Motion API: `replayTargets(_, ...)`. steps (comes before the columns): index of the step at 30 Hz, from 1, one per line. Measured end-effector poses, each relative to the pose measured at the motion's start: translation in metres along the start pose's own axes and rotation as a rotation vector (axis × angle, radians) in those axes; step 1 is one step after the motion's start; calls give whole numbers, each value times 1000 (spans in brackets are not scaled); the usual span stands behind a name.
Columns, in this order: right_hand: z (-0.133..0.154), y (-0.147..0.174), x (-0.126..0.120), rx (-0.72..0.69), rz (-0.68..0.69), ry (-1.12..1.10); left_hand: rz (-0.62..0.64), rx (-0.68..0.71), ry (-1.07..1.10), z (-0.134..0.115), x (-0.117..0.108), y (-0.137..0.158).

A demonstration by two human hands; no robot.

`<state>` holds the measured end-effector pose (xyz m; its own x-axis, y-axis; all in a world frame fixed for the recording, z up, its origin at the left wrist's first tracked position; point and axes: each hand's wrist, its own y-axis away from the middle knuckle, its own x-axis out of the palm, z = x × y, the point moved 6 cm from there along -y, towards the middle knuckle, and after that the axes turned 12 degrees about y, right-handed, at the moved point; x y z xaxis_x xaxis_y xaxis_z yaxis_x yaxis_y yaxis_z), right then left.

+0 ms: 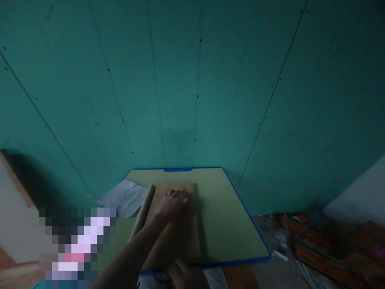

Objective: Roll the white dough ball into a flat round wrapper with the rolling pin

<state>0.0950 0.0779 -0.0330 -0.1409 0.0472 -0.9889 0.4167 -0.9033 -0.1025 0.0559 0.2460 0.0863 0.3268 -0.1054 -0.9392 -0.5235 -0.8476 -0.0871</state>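
Note:
My left hand (173, 206) reaches over a wooden board (174, 245) with its fingers curled on a small pale lump (183, 199), whose kind I cannot make out. A round wooden rod (143, 212), like a rolling pin, lies along the board's left edge. Low in the picture, my right hand (179, 275) is smeared by motion near the front end of the board; its fingers do not show clearly. Both board and rod rest on a pale yellow-green tabletop (225, 216) with a blue rim.
A crumpled printed sheet (128, 196) lies at the tabletop's left. Behind stands a green panel wall (177, 100) with screw dots. Orange-brown planks (313, 249) and scraps cover the floor at right. A pale panel (18, 216) leans at left, beside a pixelated patch.

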Motion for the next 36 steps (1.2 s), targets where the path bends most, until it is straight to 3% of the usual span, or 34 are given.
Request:
replayTargets(7, 10, 3, -33, 47, 73, -56, -69, -68, -23, 10, -18, 4)
replayTargets(12, 14, 5, -41, 87, 34, -74, -60, -42, -21, 2, -9, 5)
replayTargets(16, 16, 14, -50, 65, 125, -137, -36, -13, 43, -3, -4, 4)
replayTargets(26, 24, 17, -83, 62, 231, -179, -167, -169, 169, -6, -19, 30)
replayTargets(30, 24, 16, -86, 65, 202, -221, -201, -217, 177, 1, -16, 34)
replayTargets(36, 21, 14, -68, 110, 234, -242, -160, -80, 205, 3, -14, 21)
